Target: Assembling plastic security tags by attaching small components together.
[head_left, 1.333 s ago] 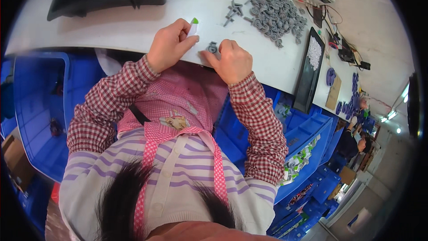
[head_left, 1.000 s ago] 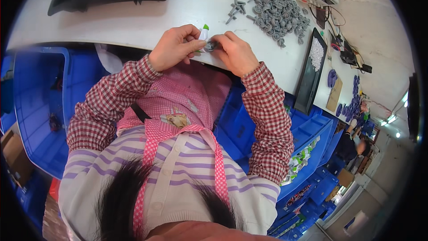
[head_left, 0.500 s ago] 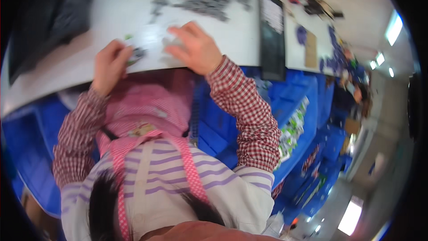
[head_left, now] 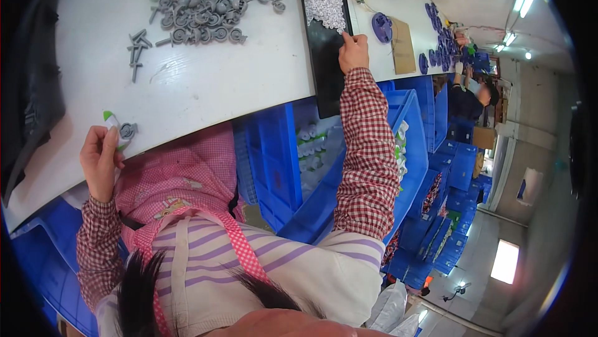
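So, to the right side first: right hand (head_left: 353, 53) out at the black tray (head_left: 326, 66), over its right-hand rim, fingers drawn narrow, tips right at the near edge of the heap of small white parts (head_left: 322, 5). Anything between those tips? Impossible to tell, too small and too well covered. Heap mostly ahead of the fingertips and a touch to the left, up in the far half of the tray; tray with its long axis pointing away from the body, far end leaning slightly left, near end out past the edge of the table (head_left: 205, 85). No contest on nearness: right hand right there, left hand (head_left: 98, 162) well apart, way over on the left by the table's near edge. And in that left hand, thumb and fingers closed around a slim white-and-green piece (head_left: 113, 121), green tip pointing away from the body and a little left, long axis close to the tray's own. Just to its right, a gray wheel piece (head_left: 128, 131), apparently up against it; joined or merely touching, hard to say. Between the hands and farther out, a big pile of gray wheel parts (head_left: 218, 4).
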Tool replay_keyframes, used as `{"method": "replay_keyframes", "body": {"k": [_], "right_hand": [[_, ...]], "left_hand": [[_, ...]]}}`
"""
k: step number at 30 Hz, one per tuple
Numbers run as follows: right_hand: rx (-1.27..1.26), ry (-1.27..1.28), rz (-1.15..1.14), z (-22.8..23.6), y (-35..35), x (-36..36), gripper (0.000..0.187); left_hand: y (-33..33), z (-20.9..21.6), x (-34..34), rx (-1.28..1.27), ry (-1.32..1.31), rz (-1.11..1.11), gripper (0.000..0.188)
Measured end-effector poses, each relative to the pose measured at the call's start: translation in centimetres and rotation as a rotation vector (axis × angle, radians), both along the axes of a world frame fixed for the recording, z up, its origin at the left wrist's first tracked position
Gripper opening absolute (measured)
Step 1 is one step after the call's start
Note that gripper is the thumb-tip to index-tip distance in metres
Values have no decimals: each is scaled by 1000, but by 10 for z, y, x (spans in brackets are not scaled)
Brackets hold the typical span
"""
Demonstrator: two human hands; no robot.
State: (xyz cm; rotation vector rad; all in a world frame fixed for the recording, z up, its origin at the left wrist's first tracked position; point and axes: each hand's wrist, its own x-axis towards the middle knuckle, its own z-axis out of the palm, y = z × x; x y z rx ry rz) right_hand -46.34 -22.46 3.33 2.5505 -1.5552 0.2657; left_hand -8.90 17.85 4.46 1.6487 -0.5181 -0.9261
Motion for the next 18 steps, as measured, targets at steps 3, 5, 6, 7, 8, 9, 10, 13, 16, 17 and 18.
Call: {"method": "replay_keyframes", "body": {"k": [3, 5, 6, 7, 8, 9, 10, 13, 16, 17, 18], "right_hand": [[-54, 51, -7, -5, 4, 9, 31], [-70, 67, -9, -6, 3, 11, 30], [-56, 77, -10, -7, -2, 10, 29], [-43, 87, -12, -6, -7, 10, 28], [-30, 97, -14, -6, -11, 10, 27], [-18, 106, -16, -6, -13, 10, 26], [-17, 106, -10, -6, -12, 12, 26], [-52, 137, -39, -10, -6, 17, 26], [-79, 128, -54, -16, -5, 14, 24], [-95, 106, -60, -18, -6, 12, 23], [-111, 84, -67, -19, -6, 9, 22]], "left_hand": [[0, 0, -2, 5, -7, 16, 15], [0, -1, -3, 7, -10, 21, 16], [0, -1, -3, 9, -16, 20, 16], [-1, -1, -3, 9, -23, 19, 16], [-1, -2, -3, 9, -30, 18, 16], [-1, -2, -3, 8, -36, 16, 16], [0, -2, -3, 10, -37, 22, 16], [3, -4, -3, -7, -29, 12, 15], [4, -5, -2, -18, -27, 5, 15], [3, -5, -2, -23, -30, 2, 15], [3, -5, -3, -28, -33, -2, 15]]}}
